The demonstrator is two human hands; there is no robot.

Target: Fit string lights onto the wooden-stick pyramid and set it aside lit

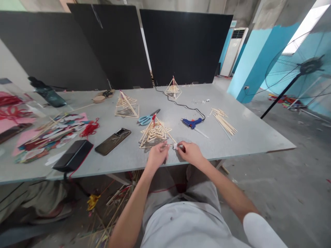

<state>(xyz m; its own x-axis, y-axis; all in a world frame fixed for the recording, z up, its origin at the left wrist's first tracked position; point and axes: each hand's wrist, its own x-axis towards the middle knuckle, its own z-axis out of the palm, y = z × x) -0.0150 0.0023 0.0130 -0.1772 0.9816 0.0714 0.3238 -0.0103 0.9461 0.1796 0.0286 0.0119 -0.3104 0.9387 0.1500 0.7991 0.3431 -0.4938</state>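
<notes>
A pyramid of thin wooden sticks (pixel 155 132), with red thread at its tip, stands at the table's front edge before me. My left hand (pixel 157 155) is at its front base edge, thumb and fingers pinched together; what they hold is too small to make out. My right hand (pixel 190 151) is closed at the pyramid's right front corner, fingertips on a small white tag (pixel 175 146). Just behind the pyramid lie blue-handled scissors (pixel 145 119). A blue glue gun (pixel 191 122) with a clear glue stick rests to the right, its black cord running back.
Two more stick pyramids (pixel 126 105) (pixel 173 90) stand farther back. Loose sticks (pixel 224 123) lie at right. Leftward are a phone (pixel 113 141), a black box (pixel 73 155), red yarn (pixel 90 128), a colourful thread pile (pixel 49 137) and a dark bottle (pixel 48 93). A fan (pixel 310 65) stands beyond the table.
</notes>
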